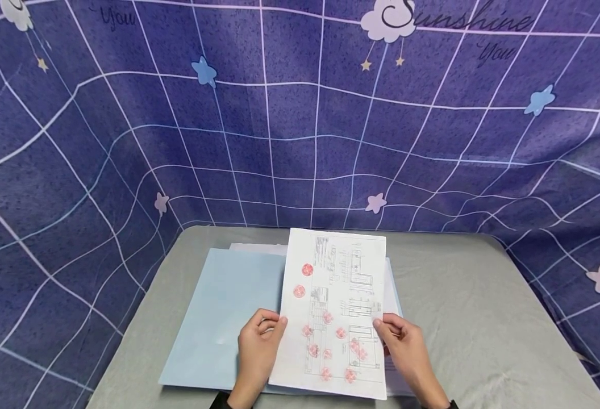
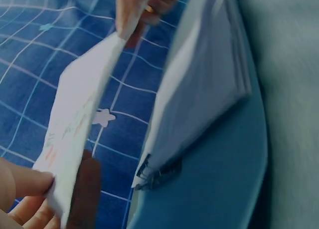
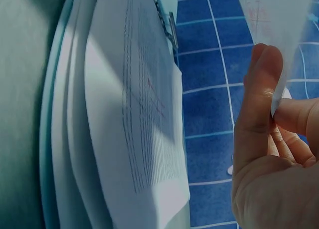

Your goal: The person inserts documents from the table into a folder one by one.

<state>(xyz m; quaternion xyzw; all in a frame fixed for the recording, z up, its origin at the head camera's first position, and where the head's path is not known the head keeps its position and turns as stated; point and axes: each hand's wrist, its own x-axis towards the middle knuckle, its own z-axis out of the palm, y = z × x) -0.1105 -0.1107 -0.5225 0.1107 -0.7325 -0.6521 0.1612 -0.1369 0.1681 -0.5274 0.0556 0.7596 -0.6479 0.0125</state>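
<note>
Watching from my station: a white printed sheet (image 1: 348,287) is held up over the right-hand part of a light blue folder (image 1: 228,309), apart from it in both wrist views. The left hand (image 1: 260,349) pinches the sheet's left edge between thumb and fingers; the right hand (image 1: 407,352) pinches the right edge the same way.

Step in hand, by my reading: handling a loose document above the folder. The next move calls, I judge, for an even grip on both edges, so the page neither buckles nor catches the clip (image 2: 162,175) below.

Count: hands, two; folder, one, lying on the grey-covered bench (image 1: 489,318); clip, one that I can make out; held document, one (whether single or layered, I can't tell). Red stamp marks, about eleven, some overlapping. Papers in the folder (image 3: 154,124): several, edges overlapping, no firm number.
</note>
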